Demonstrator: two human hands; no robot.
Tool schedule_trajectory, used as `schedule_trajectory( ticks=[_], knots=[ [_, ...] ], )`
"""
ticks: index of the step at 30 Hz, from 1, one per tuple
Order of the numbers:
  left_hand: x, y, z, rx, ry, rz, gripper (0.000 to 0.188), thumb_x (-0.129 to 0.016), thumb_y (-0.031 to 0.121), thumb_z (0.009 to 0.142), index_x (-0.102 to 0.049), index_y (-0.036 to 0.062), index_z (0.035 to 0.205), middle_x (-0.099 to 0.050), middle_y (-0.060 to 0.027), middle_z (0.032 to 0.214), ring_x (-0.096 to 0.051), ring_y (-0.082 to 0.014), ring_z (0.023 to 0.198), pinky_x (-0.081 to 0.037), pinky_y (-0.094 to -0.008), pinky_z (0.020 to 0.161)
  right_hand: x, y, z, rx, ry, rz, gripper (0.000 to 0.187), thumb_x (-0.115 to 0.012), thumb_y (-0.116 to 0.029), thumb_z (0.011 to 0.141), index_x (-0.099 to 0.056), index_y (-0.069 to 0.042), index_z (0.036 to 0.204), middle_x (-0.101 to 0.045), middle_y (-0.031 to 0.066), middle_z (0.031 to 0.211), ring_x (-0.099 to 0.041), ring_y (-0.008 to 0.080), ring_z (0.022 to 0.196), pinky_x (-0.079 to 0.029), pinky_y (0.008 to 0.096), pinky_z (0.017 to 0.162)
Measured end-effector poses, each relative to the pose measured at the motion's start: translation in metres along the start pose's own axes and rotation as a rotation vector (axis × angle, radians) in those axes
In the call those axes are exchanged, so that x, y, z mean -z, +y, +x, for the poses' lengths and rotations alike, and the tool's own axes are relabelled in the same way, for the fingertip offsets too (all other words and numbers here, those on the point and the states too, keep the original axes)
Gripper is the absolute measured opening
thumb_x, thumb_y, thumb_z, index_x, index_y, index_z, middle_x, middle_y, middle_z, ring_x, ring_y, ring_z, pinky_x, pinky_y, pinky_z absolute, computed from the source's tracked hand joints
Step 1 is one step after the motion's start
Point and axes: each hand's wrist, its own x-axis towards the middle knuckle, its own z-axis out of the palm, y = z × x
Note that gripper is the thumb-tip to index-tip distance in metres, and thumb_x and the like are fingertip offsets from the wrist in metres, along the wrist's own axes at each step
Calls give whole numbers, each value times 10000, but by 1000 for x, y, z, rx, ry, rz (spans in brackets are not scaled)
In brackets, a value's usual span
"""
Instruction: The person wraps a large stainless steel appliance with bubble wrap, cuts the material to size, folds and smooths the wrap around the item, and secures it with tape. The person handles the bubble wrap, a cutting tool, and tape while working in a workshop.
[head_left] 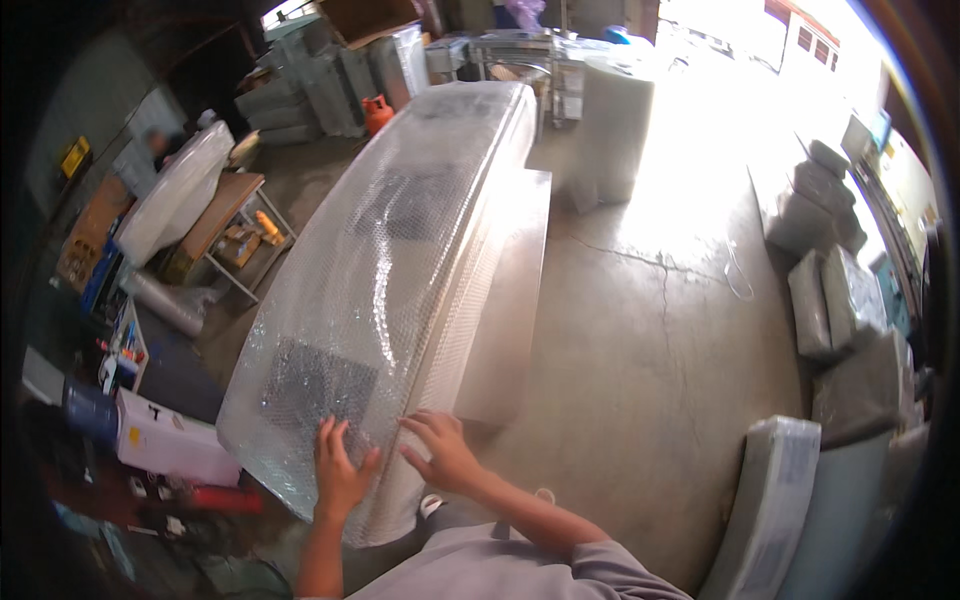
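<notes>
A long box-shaped item wrapped in clear bubble wrap (330,270) stretches away from me on a table. Dark rectangular patches show through the wrap on its top. My left hand (342,470) rests at the near end of the top, fingers spread beside the nearest dark patch. At the near right edge, my right hand (440,448) lies with its fingers apart on the wrap. Neither hand grips anything that I can see. A pale flat panel (510,300) shows along the item's right side, lower than its top.
At the left stands a wooden-topped table (225,210) with another wrapped piece (180,195); a person is behind it. An orange gas cylinder (377,114) and a large bubble wrap roll (615,130) are at the back. Wrapped packages (855,295) line the right side.
</notes>
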Motion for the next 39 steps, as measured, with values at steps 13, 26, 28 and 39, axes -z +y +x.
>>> schedule_trajectory(
  ticks=[13, 26, 28, 39],
  knots=[
    [-42, 65, 62, 266, 174, -29, 634, -580, 428, 989, -479, -17, 1429, -441, -247, 1497, -362, -442, 1423, -290, -543, 1168, 159, 181, 148, -150, -55, 42, 303, -640, -249, 983, -668, -8, 1164, -672, 184, 1036, -628, 366, 1018, -498, 441, 901],
    [-130, 156, 291, 420, 10, 209, 828, -564, 468, 975, -234, 20, 1588, -141, -225, 1668, -114, -405, 1546, -80, -552, 1250, 278, 357, 365, -168, -321, -33, 302, -639, -244, 980, -671, -32, 1193, -695, 187, 1043, -662, 363, 992, -519, 425, 885],
    [-127, 161, 297, 420, 1, 171, 825, -604, 439, 952, -272, 10, 1573, -167, -230, 1661, -128, -402, 1544, -73, -551, 1251, 306, 402, 390, -249, -310, -52, 288, -648, -225, 972, -678, -32, 1184, -706, 184, 1033, -672, 360, 985, -524, 427, 875],
    [-167, 179, 456, 970, 112, 306, 839, -449, 655, 984, -267, 109, 1594, -144, -207, 1670, -99, -374, 1553, -112, -529, 1250, 339, 535, 718, 281, -117, -206, 345, -620, -277, 988, -634, 0, 1194, -650, 229, 1185, -589, 417, 1143, -463, 474, 985]
  ],
)
